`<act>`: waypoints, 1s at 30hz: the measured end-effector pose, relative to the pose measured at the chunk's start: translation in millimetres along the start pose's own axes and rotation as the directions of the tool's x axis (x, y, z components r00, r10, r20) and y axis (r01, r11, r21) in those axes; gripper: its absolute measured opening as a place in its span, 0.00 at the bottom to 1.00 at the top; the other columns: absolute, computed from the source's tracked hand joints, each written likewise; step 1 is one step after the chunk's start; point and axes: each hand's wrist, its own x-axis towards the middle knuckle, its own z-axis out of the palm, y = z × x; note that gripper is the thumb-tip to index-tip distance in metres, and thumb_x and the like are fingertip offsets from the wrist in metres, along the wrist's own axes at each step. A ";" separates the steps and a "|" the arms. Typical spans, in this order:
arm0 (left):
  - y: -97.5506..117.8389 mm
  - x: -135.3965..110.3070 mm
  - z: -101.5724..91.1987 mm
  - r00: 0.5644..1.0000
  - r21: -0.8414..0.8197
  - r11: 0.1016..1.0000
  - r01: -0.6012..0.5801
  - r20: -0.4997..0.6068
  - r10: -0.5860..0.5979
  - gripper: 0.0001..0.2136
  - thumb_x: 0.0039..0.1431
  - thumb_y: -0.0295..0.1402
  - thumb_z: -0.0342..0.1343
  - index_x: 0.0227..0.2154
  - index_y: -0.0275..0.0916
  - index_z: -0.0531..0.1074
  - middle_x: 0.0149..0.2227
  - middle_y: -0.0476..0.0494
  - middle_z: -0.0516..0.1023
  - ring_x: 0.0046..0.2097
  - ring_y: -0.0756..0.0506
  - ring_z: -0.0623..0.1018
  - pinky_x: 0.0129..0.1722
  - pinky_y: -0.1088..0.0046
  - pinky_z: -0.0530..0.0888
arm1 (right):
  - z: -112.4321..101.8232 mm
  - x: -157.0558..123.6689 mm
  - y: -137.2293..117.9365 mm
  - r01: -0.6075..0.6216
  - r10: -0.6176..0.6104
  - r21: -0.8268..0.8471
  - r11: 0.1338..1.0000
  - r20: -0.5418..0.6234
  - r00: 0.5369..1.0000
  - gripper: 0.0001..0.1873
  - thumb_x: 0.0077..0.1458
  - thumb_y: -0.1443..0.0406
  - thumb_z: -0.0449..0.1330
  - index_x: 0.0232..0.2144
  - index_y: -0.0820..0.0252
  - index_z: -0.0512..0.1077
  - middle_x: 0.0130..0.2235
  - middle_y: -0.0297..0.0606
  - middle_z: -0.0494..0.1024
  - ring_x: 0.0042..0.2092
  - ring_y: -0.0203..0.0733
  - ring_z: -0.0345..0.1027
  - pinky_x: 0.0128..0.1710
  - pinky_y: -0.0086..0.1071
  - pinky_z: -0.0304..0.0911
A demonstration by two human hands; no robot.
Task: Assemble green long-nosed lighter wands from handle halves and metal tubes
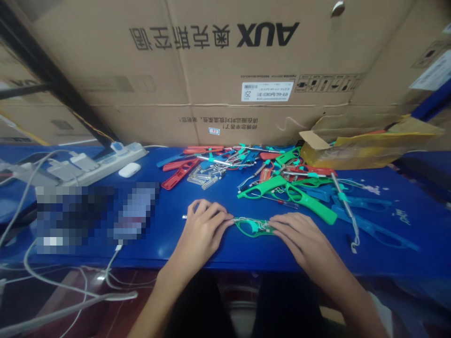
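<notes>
A green long-nosed lighter casing (248, 231), with its inner parts and thin wires exposed, lies low over the table's front part between my hands. My left hand (206, 227) pinches its left end, fingers bent. Past those knuckles shows the tip of a metal tube (184, 217); its middle is hidden under the hand. My right hand (301, 237) has its fingers together on the casing's right end, covering it. Just behind lie a green casing half (313, 206) and a red-and-clear screwdriver-like tool (285, 203).
Red casing halves (181, 173), clear parts (206, 178) and blue casing halves (377, 227) are heaped across the blue table (158, 249). An open carton (352, 152) stands back right. At left are a power strip (105, 166), white cables and a pixelated phone (137, 211). Large cardboard boxes (218, 65) wall the back.
</notes>
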 end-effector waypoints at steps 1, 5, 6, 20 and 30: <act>-0.2 0.2 0.2 1.000 -0.002 1.000 -0.002 0.000 0.002 0.07 0.71 0.35 0.54 0.42 0.44 0.77 0.42 0.49 0.79 0.43 0.44 0.71 0.54 0.57 0.61 | -0.6 0.0 1.7 0.009 -0.010 0.011 1.000 0.029 1.000 0.13 0.67 0.71 0.53 0.49 0.57 0.74 0.49 0.41 0.79 0.51 0.45 0.71 0.54 0.44 0.65; -1.0 1.7 0.5 1.000 -0.008 1.000 -0.018 0.008 0.018 0.07 0.71 0.34 0.54 0.42 0.44 0.77 0.43 0.48 0.80 0.43 0.44 0.71 0.54 0.58 0.61 | -3.1 -0.1 12.0 0.051 -0.049 -0.005 0.999 0.171 0.984 0.29 0.61 0.80 0.49 0.57 0.52 0.71 0.52 0.41 0.75 0.52 0.45 0.69 0.53 0.43 0.66; -1.1 2.0 0.4 1.000 -0.009 1.000 -0.019 0.010 0.019 0.07 0.71 0.34 0.54 0.42 0.44 0.77 0.43 0.48 0.80 0.43 0.44 0.71 0.55 0.57 0.60 | -3.6 0.1 14.2 0.060 -0.057 -0.012 0.998 0.202 0.978 0.33 0.58 0.81 0.49 0.59 0.49 0.70 0.53 0.41 0.74 0.53 0.45 0.68 0.53 0.43 0.67; -3.2 3.6 -0.8 0.999 -0.026 0.999 -0.034 0.022 0.035 0.08 0.72 0.34 0.52 0.41 0.44 0.77 0.42 0.49 0.80 0.42 0.45 0.72 0.54 0.58 0.60 | -13.9 11.2 10.3 0.085 -0.081 -0.006 0.996 0.259 0.962 0.37 0.54 0.84 0.46 0.59 0.52 0.71 0.53 0.43 0.74 0.52 0.43 0.69 0.50 0.39 0.72; -1.6 3.0 -1.1 0.998 -0.023 0.998 -0.057 0.031 0.057 0.06 0.71 0.33 0.54 0.41 0.44 0.77 0.42 0.50 0.78 0.42 0.46 0.71 0.55 0.59 0.60 | -4.5 4.6 -6.4 0.078 -0.056 -0.185 0.980 0.123 0.991 0.22 0.63 0.74 0.54 0.56 0.57 0.74 0.62 0.48 0.71 0.63 0.52 0.64 0.64 0.57 0.60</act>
